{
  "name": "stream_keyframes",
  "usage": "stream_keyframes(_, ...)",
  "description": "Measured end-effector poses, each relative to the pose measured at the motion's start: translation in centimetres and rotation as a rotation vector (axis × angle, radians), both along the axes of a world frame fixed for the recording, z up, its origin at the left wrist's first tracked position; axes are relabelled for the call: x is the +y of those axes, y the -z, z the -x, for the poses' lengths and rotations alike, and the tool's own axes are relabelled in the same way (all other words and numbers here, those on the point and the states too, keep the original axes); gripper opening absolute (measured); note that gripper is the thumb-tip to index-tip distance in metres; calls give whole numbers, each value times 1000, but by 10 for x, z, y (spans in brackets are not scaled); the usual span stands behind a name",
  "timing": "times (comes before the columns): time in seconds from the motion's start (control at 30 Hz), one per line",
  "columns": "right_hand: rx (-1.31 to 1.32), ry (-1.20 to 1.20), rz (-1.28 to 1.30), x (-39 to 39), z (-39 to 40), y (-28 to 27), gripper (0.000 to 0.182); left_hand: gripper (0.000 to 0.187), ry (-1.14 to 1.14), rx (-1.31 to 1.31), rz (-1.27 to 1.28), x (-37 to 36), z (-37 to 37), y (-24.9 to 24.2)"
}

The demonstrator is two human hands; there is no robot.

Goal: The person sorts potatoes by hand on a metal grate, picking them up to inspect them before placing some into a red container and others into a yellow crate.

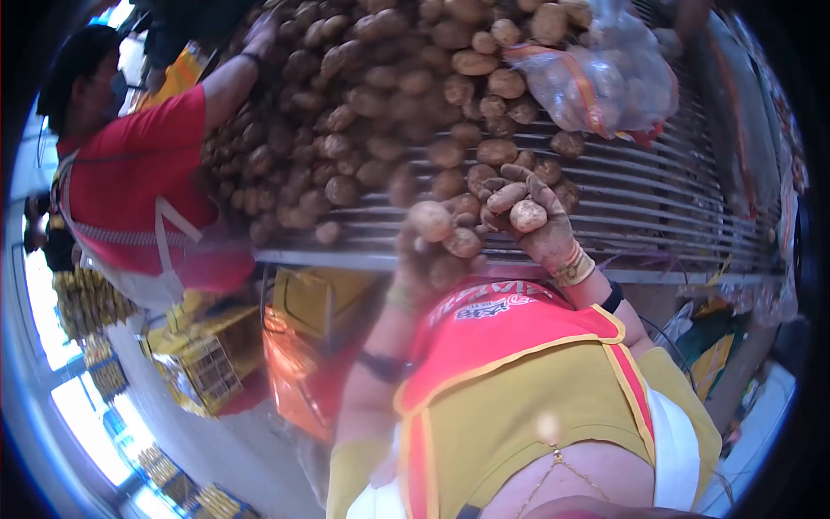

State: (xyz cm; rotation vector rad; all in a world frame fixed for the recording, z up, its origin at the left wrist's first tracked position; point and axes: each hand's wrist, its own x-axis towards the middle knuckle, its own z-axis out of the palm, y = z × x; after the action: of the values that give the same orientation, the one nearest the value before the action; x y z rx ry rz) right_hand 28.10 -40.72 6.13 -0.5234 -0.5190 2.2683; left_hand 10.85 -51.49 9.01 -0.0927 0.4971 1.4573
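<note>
A heap of brown potatoes (pixel 363 104) lies on a metal roller table (pixel 657 195). My right hand (pixel 545 229), in a dirty glove, is closed around two potatoes (pixel 526 214) at the table's near edge. My left hand (pixel 424 259) is blurred just left of it, and it grips potatoes (pixel 432 221) too. Both arms reach out from my red and yellow top (pixel 510 372).
A co-worker in a red shirt (pixel 138 173) stands at the left, one hand (pixel 259 35) on the far part of the heap. A clear plastic bag (pixel 605 78) holding potatoes rests at the upper right. Yellow crates (pixel 203 363) and an orange bag (pixel 298 363) sit below the table.
</note>
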Motion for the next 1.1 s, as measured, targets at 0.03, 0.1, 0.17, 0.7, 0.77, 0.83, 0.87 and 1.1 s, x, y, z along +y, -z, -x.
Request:
stream_keyframes(0.03, -31, -20, -79, -3, 9, -13, 49, 65, -7, -51, 5, -5, -3, -1)
stream_keyframes(0.1, -204, 45, -179, -12, 27, -31, 47, 74, -30, -151, 2, -13, -2, -2)
stream_keyframes(0.17, -265, 4, -482, -14, 32, -22, 45, 76, -42, -231, -136, -22, 0, 7)
stream_keyframes(0.7, -304, -997, -1013, -119, 189, -32, 62, 63, -666, -422, -875, -173, 60, 61)
stream_keyframes(0.77, -242, -1215, -854, -159, 211, -35, 64, 51, -930, -158, -944, -201, 64, 82)
stream_keyframes(0.83, -199, -1516, -633, -192, 229, -35, 69, 38, -974, 50, -1028, -245, 75, 102)
stream_keyframes(0.87, -196, -1585, -885, -203, 238, -35, 71, 33, -939, 138, -1061, -274, 81, 115)
stream_keyframes(1.1, -313, -1460, -1209, -220, 279, -24, 64, 25, -1505, 523, -178, -419, 25, 108)
